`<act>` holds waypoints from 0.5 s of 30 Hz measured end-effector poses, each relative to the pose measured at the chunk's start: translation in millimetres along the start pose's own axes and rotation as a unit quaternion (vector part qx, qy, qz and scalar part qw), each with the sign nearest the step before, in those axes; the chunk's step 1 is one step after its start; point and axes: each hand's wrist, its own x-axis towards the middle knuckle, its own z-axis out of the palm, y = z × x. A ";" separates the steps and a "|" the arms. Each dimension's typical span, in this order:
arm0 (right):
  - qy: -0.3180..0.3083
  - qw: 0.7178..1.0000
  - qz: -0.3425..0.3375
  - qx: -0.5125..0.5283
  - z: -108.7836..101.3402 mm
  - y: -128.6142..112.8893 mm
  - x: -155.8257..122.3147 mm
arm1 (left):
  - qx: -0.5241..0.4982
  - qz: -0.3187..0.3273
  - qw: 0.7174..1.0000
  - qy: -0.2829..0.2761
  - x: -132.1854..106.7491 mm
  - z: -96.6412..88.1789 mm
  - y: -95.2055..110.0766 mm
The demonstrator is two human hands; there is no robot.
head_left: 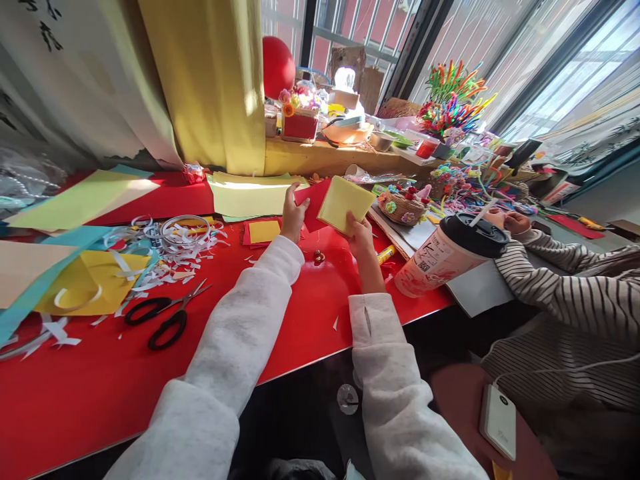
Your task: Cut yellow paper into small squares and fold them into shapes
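Observation:
My left hand (294, 215) is closed on a red sheet of paper (315, 202), held by its left side above the red table. In my right hand (361, 233) is a small stack of yellow paper squares (344, 203), pinched at its lower right corner. The yellow squares overlap the right part of the red sheet and hide it. Below the hands, small gold bells (319, 256) lie on the table. Left of my left hand rests a yellow square (265, 231) on red paper. Black-handled scissors (167, 315) lie farther left with their blades apart.
Paper shreds (183, 243) and coloured sheets (90, 283) cover the table's left side. A large lidded cup (425, 263) stands tilted in view near the front edge at right. A co-worker's striped sleeve (545, 270) is beyond it. A flower-trimmed basket (403, 205) sits behind.

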 end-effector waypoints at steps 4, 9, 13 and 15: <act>-0.044 0.999 0.021 -0.025 2.2 -0.9 -3.4 | 0.071 0.047 0.996 -0.040 -0.1 -2.0 4.5; -0.069 0.996 0.018 -0.059 3.8 0.8 -4.2 | 0.002 -0.089 0.982 -0.168 -6.9 -2.4 11.1; -0.082 0.994 0.018 -0.066 3.4 1.2 -4.4 | -0.016 -0.127 0.978 -0.167 -7.6 -3.2 13.3; -0.099 0.993 0.016 -0.065 3.9 0.7 -5.9 | -0.009 -0.121 0.983 -0.141 -5.8 -4.1 11.5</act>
